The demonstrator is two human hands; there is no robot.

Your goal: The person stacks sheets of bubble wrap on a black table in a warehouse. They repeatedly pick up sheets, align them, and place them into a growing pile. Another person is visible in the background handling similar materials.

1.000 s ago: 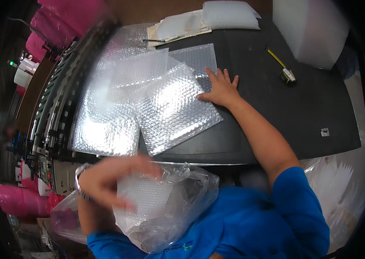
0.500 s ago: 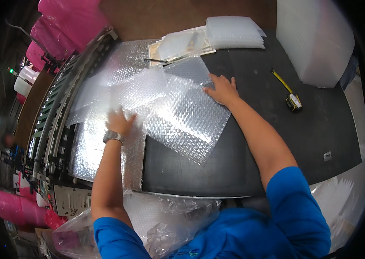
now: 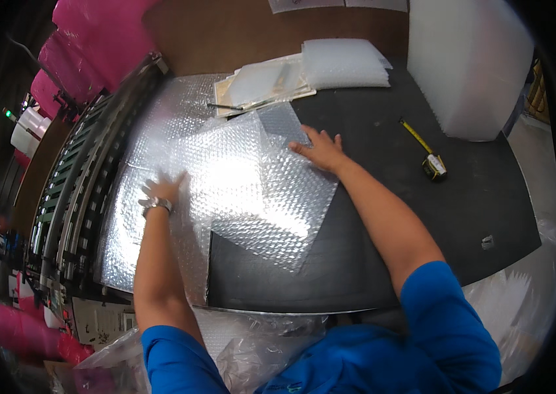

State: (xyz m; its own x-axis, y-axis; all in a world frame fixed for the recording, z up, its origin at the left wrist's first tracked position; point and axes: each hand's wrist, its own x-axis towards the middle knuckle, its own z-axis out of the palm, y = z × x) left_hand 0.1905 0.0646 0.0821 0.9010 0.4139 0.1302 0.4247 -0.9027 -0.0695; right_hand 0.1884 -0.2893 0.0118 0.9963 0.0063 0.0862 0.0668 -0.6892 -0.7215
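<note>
spreads the left hand (image 3: 164,189), open and gripping nothing, over the shiny clear bubble sheets (image 3: 258,190) on the left half of the black table (image 3: 258,282). wears a metallic watch (image 3: 155,205) on that wrist. cannot tell how firm a touch. rests the right hand (image 3: 320,151), also open with fingers apart, at the right border of the same sheets, near the middle of the black table; reaches the thumb onto the plastic and clenches nothing. has the sheets overlapping at odd angles, one turned askew with a corner pointing toward the near edge of the black table.

farther out, toward the far edge of the black table, has a dark pen (image 3: 224,106) lying at the border of some papers (image 3: 265,84), with a stack of whitish bubble pouches (image 3: 345,65) touching on the right. at the far right corner of the black table, has a tall whitish block (image 3: 465,72). on the right half of the black table, has a tape measure (image 3: 434,167) with some yellow blade out, and a small pale scrap (image 3: 487,243) nearer the right end. left of the black table, has a roller machine (image 3: 61,203); at the near edge, a crumpled clear bag (image 3: 255,358).
</note>
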